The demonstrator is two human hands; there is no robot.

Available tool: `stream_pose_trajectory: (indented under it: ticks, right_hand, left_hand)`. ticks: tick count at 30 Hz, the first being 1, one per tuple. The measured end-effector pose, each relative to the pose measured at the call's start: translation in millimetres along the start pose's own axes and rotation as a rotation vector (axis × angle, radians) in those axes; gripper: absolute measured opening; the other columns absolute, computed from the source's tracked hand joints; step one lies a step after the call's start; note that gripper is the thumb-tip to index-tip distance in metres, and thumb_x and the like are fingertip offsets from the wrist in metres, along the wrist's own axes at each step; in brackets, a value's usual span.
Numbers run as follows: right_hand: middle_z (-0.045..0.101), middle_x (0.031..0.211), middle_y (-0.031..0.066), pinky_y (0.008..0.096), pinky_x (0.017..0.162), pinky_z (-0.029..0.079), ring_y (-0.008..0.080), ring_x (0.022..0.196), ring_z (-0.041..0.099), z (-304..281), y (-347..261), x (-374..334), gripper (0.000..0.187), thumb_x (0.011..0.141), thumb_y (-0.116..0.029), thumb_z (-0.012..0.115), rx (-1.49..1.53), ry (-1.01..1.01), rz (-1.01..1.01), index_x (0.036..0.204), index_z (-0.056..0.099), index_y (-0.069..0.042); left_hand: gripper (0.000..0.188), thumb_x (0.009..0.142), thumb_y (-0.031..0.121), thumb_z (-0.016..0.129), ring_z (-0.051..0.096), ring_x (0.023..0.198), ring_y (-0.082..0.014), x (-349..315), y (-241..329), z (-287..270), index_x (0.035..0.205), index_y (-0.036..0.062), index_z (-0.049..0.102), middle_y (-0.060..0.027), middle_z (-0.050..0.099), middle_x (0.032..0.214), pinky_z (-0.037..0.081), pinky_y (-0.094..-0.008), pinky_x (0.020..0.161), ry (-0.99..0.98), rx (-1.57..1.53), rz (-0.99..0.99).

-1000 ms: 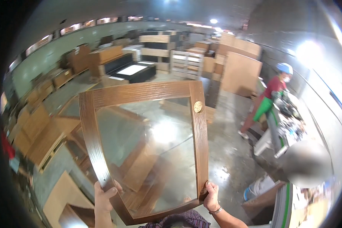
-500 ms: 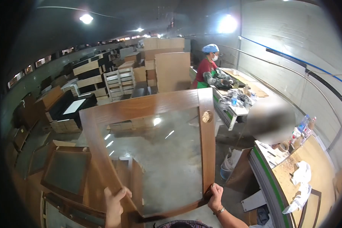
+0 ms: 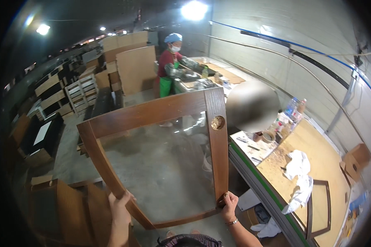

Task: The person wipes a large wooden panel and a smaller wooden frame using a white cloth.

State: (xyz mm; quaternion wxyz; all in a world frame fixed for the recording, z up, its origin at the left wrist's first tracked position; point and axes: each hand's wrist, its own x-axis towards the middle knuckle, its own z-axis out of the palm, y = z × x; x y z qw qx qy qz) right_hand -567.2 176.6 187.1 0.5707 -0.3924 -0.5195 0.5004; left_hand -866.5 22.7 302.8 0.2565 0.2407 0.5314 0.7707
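Note:
A brown wooden cabinet door with a glass pane (image 3: 152, 110) is held up in front of me, tilted, above the floor. Near the top of its right side member is a round hinge hole (image 3: 218, 122) with pale raw wood inside. My left hand (image 3: 120, 204) is closed around the lower part of the left side member. At the lower right corner, my right hand (image 3: 229, 205) grips the frame with its fingers curled. The floor shows through the pane, along with light reflections.
On my right runs a green-edged workbench (image 3: 317, 150) bearing a white cloth (image 3: 297, 175), a dark thin frame (image 3: 329, 206), a tape roll (image 3: 268, 136) and bottles (image 3: 292, 108). Brown wooden panels (image 3: 72, 206) stand at lower left. Further off, a co-worker (image 3: 167, 61) stands at another table.
My view has turned right, bringing the workbench nearer the middle. The door stays in both hands and has shifted slightly left and lower in view.

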Motion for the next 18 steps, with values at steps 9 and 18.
stream_pose_trajectory:
  ticks: [9, 18]
  right_hand:
    - [0.057, 0.06, 0.0016, 0.0202, 0.046, 0.037, 0.0066, 0.049, 0.048, -49.4, -20.2, -54.9, 0.041, 0.09, -0.037, 0.054, -0.032, 0.303, 0.017, 0.073, 0.059, 0.0]
    - [0.038, 0.063, -0.008, 0.0209, 0.055, 0.023, 0.0032, 0.06, 0.031, -81.3, -39.9, -129.7, 0.045, 0.09, -0.045, 0.053, -0.1, 0.66, -0.104, 0.072, 0.051, -0.004]
  left_hand:
    - [0.028, 0.078, 0.028, 0.071, 0.053, 0.061, -0.0178, 23.6, -20.8, 33.0, 0.078, 0.0054, 0.054, -0.0057, 0.053, 0.068, 0.042, -0.0312, 0.058, -0.392, -0.049, -0.092]
    - [0.043, 0.076, 0.036, 0.074, 0.055, 0.075, -0.0176, 40.9, -40.8, 93.0, 0.098, 0.0049, 0.056, -0.0041, 0.052, 0.08, 0.05, -0.0338, 0.066, -1.103, -0.118, -0.253]
